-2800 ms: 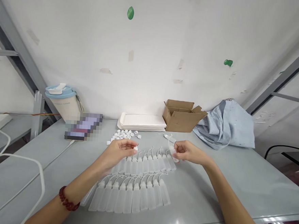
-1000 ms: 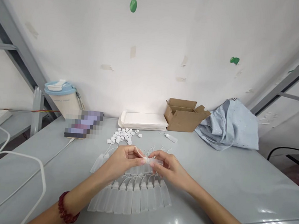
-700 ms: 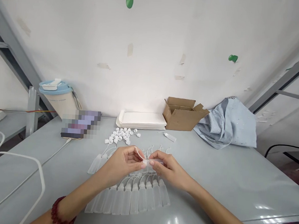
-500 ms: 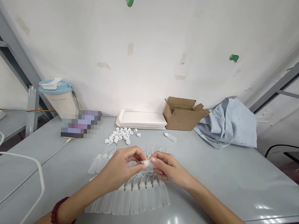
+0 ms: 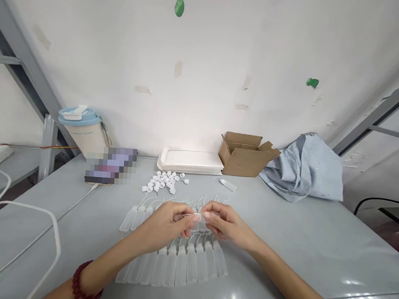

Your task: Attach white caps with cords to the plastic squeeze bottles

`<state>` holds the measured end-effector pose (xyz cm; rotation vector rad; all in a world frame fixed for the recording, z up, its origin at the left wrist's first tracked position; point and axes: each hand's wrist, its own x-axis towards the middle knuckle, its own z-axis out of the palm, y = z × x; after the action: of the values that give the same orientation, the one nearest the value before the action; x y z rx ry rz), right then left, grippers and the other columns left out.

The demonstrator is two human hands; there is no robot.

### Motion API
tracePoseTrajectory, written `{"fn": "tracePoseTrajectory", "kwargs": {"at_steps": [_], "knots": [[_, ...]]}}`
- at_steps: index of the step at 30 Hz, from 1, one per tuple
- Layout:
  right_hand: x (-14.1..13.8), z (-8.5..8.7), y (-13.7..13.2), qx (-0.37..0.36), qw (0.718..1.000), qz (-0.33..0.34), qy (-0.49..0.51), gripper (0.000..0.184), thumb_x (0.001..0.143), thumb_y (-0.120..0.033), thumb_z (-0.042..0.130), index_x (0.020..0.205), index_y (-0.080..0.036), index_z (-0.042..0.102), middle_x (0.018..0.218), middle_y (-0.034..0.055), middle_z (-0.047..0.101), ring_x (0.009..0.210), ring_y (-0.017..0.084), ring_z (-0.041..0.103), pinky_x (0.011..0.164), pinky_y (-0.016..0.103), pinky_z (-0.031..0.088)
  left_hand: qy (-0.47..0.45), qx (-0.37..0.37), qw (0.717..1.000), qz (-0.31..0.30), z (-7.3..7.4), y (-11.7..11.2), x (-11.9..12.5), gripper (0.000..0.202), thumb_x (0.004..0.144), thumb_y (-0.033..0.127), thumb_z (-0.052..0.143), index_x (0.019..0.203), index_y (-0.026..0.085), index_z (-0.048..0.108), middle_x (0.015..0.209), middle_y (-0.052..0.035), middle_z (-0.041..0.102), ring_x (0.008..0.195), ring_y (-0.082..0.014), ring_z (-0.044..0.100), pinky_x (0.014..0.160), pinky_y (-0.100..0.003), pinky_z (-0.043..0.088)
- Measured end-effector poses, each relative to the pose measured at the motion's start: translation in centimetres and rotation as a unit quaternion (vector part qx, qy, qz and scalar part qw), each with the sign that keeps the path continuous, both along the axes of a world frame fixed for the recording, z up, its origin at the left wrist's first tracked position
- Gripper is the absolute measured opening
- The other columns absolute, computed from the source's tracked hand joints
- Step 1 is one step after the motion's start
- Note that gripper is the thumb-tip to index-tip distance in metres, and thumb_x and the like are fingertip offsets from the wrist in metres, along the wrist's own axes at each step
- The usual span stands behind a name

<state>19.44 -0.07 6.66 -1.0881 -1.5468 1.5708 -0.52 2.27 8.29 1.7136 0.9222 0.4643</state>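
My left hand (image 5: 170, 222) pinches a small white cap (image 5: 196, 216) between thumb and fingertips. Meeting it from the other side, my right hand (image 5: 228, 222) grips a small translucent plastic bottle (image 5: 203, 218), mostly covered by the fingers. Cap and bottle neck touch, but how far the cap sits on is hidden. Below the hands lies a row of like bottles (image 5: 180, 269) with white tops and thin curved tails. A second row of bottles (image 5: 129, 218) lies farther back, partly behind my hands. Beyond it is a heap of loose white caps (image 5: 162, 180).
One bottle (image 5: 228, 185) lies apart at the back. Along the wall stand a stack of white envelopes (image 5: 192, 160), an open cardboard box (image 5: 248, 162) and a blue cloth bag (image 5: 307, 170). At left are a lidded cup (image 5: 84, 134), a phone (image 5: 111, 165) and white cables (image 5: 57, 235).
My left fingers have closed in more tightly around the cap, and the two hands stay together at the same spot. The view has shifted slightly.
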Motion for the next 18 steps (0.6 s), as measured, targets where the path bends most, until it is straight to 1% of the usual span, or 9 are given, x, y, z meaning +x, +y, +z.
{"fn": "tracePoseTrajectory", "kwargs": {"at_steps": [3,7,9,10,11,13,16,18], "knots": [[-0.1,0.3,-0.3,0.013,1.000,0.009,-0.006,0.033,0.086,-0.050,0.049,0.088,-0.017,0.053,0.054,-0.0084,0.034,0.045,0.005,0.025,0.040,0.019,0.021,0.001,-0.006,1.000,-0.020,0.0,-0.1,-0.1,0.036,0.087,0.045,0.045,0.073,0.016,0.061,0.063,0.0006,0.061,0.063,-0.0145,0.061,0.059,-0.023,0.045],[-0.3,0.3,-0.7,0.024,1.000,0.009,0.005,0.030,0.088,-0.049,0.047,0.091,-0.019,0.050,0.055,-0.0092,0.028,0.048,0.006,0.022,0.043,0.019,0.018,-0.003,-0.025,0.999,-0.025,0.2,-0.3,-0.1,0.037,0.087,0.044,0.045,0.066,0.015,0.057,0.057,0.0020,0.057,0.056,-0.0129,0.058,0.054,-0.022,0.043],[-0.4,0.2,-0.7,0.001,1.000,0.007,0.022,0.030,0.088,-0.050,0.047,0.089,-0.020,0.049,0.055,-0.0098,0.023,0.048,0.006,0.018,0.042,0.018,0.017,-0.002,-0.015,1.000,-0.017,0.2,-0.3,0.0,0.034,0.086,0.042,0.047,0.068,0.015,0.058,0.057,0.0024,0.056,0.056,-0.0128,0.058,0.054,-0.021,0.042],[-0.4,0.1,-0.7,-0.019,0.999,0.008,0.031,0.031,0.087,-0.051,0.047,0.088,-0.020,0.048,0.055,-0.0101,0.021,0.047,0.006,0.016,0.041,0.018,0.016,0.000,0.002,1.000,-0.011,0.2,-0.4,0.1,0.031,0.085,0.040,0.049,0.070,0.015,0.060,0.057,0.0025,0.055,0.057,-0.0128,0.058,0.054,-0.021,0.042],[-0.3,0.0,-0.6,-0.042,0.998,0.009,0.038,0.031,0.087,-0.052,0.048,0.087,-0.021,0.047,0.054,-0.0105,0.020,0.046,0.005,0.015,0.041,0.018,0.016,0.001,0.029,1.000,-0.005,0.2,-0.4,0.1,0.028,0.085,0.038,0.050,0.072,0.015,0.061,0.058,0.0025,0.055,0.058,-0.0127,0.057,0.055,-0.021,0.042],[-0.2,-0.1,-0.4,-0.084,0.995,0.009,0.053,0.032,0.085,-0.053,0.050,0.084,-0.021,0.045,0.053,-0.0111,0.020,0.044,0.005,0.014,0.040,0.017,0.014,0.008,0.111,0.994,0.000,0.0,-0.5,0.2,0.022,0.085,0.031,0.050,0.076,0.016,0.063,0.060,0.0021,0.055,0.059,-0.0124,0.055,0.055,-0.021,0.041],[-0.1,0.1,-0.2,-0.128,0.988,0.004,0.082,0.032,0.084,-0.052,0.052,0.081,-0.022,0.041,0.052,-0.0114,0.023,0.041,0.003,0.014,0.038,0.017,0.012,0.014,0.263,0.965,-0.005,-0.6,-0.8,0.3,0.019,0.087,0.024,0.046,0.083,0.017,0.064,0.067,-0.0005,0.059,0.061,-0.0126,0.051,0.057,-0.023,0.039],[-0.1,0.2,-0.2,-0.151,0.983,0.003,0.100,0.033,0.084,-0.051,0.052,0.078,-0.022,0.039,0.052,-0.0114,0.024,0.040,0.003,0.014,0.036,0.016,0.011,0.009,0.321,0.947,-0.009,-1.0,-1.0,0.2,0.019,0.087,0.020,0.045,0.089,0.017,0.063,0.073,-0.0023,0.061,0.063,-0.0129,0.051,0.059,-0.024,0.039]]}}
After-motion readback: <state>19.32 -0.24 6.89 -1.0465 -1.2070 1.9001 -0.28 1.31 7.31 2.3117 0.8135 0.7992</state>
